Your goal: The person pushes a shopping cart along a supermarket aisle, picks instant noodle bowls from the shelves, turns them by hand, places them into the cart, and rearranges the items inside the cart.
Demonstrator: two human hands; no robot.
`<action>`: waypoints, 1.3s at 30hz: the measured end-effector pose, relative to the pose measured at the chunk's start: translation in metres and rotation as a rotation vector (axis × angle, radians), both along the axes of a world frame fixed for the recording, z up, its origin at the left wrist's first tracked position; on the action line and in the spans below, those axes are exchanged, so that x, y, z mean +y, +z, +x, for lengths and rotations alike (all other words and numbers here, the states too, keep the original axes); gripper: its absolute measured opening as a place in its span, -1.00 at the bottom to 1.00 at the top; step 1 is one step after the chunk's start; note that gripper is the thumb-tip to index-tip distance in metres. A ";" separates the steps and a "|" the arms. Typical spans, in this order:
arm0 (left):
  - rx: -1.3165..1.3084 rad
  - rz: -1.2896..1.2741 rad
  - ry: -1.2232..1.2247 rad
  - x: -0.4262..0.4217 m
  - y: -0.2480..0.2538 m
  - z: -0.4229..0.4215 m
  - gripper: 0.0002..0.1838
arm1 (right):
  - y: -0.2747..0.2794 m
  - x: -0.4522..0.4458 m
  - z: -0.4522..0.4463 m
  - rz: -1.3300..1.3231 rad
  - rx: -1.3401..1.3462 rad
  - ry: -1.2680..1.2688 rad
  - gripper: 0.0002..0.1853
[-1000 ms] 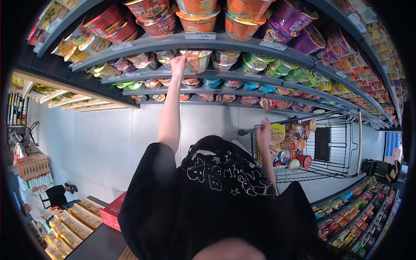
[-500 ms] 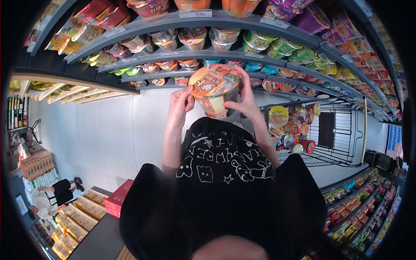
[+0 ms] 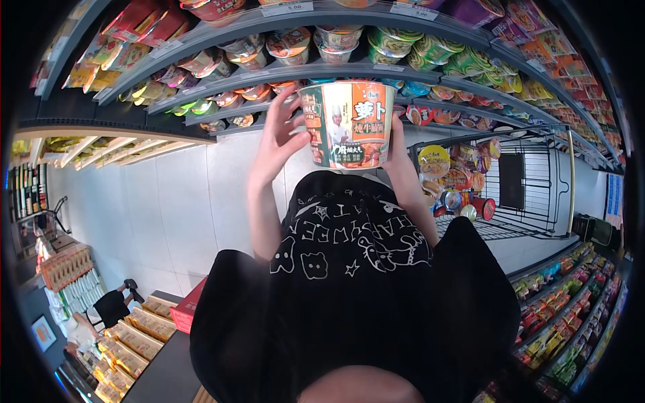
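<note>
A large instant noodle bowl is held up in front of my chest, upright, its printed side turned toward me. The label is orange, white and dark green, with a figure in white and Chinese lettering. My right hand grips the bowl's right side; most of its fingers are hidden behind the bowl. On the left side, my left hand has its fingers apart, with thumb and fingertips close to the wall of the bowl. Whether they touch it I cannot tell.
Shelves of instant noodle bowls and packets curve across the front. To the right stands a wire shopping cart with several noodle bowls in it. A red box sits at lower left. Farther left, a person is near yellow packages.
The bowl has turned from showing its orange lid to showing its side upright. My left hand has loosened and spread its fingers; my right hand has shifted round the bowl's right side.
</note>
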State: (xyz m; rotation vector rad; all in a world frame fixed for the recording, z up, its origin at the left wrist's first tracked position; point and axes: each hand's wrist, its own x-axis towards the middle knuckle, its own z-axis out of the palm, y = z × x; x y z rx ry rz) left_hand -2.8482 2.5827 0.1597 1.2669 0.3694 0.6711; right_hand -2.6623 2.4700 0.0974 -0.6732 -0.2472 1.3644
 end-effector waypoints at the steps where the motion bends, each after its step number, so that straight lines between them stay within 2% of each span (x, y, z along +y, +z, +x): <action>1: -0.001 -0.001 -0.003 -0.005 -0.003 0.004 -0.18 | -0.001 -0.001 0.001 0.005 -0.002 -0.021 -0.40; 3: -0.047 -0.059 0.011 -0.012 -0.010 0.010 -0.19 | 0.004 -0.003 0.002 -0.022 -0.004 -0.048 -0.40; 6: -0.055 -0.053 -0.022 -0.012 -0.009 0.012 -0.19 | 0.003 -0.007 0.010 0.105 -0.019 0.032 -0.40; 9: -0.066 -0.057 -0.038 -0.011 -0.008 0.012 -0.19 | 0.008 -0.010 0.005 0.017 -0.064 -0.050 -0.41; 13: -0.082 -0.079 -0.012 -0.012 -0.011 0.012 -0.18 | 0.012 -0.013 0.005 -0.009 -0.055 -0.033 -0.43; 14: -0.092 -0.083 -0.004 -0.013 -0.011 0.013 -0.19 | 0.011 -0.013 0.006 0.057 -0.065 0.001 -0.44; 18: -0.107 -0.091 -0.015 -0.013 -0.007 0.013 -0.19 | 0.014 -0.010 0.001 0.011 -0.099 -0.081 -0.41; 39: -0.028 -0.034 0.020 -0.015 -0.004 0.003 -0.22 | 0.026 -0.010 -0.011 -0.030 -0.118 -0.076 -0.44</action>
